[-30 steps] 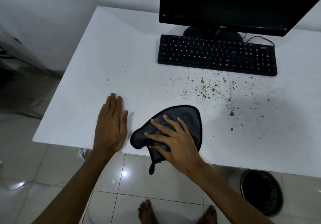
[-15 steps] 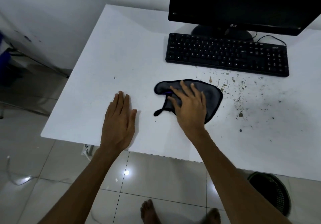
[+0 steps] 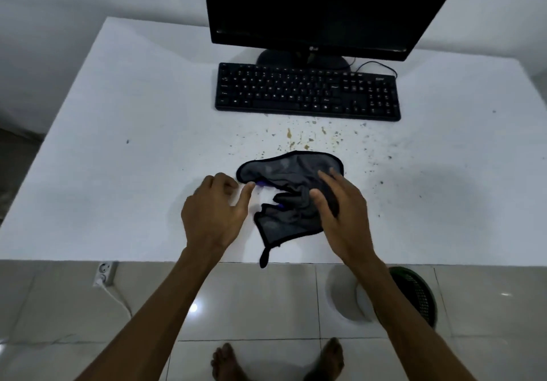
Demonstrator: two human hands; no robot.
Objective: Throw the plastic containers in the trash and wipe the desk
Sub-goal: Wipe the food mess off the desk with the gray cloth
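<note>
A dark grey cloth [image 3: 288, 170] with a black hem lies crumpled on the white desk [image 3: 133, 158] near its front edge, and its loop hangs over the edge. My right hand [image 3: 343, 215] rests on the cloth's right part with fingers fairly straight. My left hand [image 3: 214, 212] sits just left of the cloth with fingers curled, its thumb tip touching the cloth's edge by a purple tag. Brown specks and stains [image 3: 296, 141] lie between the cloth and the keyboard. On the floor stands a green mesh trash bin [image 3: 420, 295], and a white round plastic thing [image 3: 344, 295] shows beside it.
A black keyboard [image 3: 307, 92] and a black monitor [image 3: 310, 7] stand at the back of the desk. A white power strip [image 3: 105, 272] with its cord lies on the tiled floor below the desk's left front. My bare feet show at the bottom.
The cloth has come back toward the front edge and is now bunched up. My left hand slid right to the cloth and curled its fingers. My right hand shifted to the cloth's right side.
</note>
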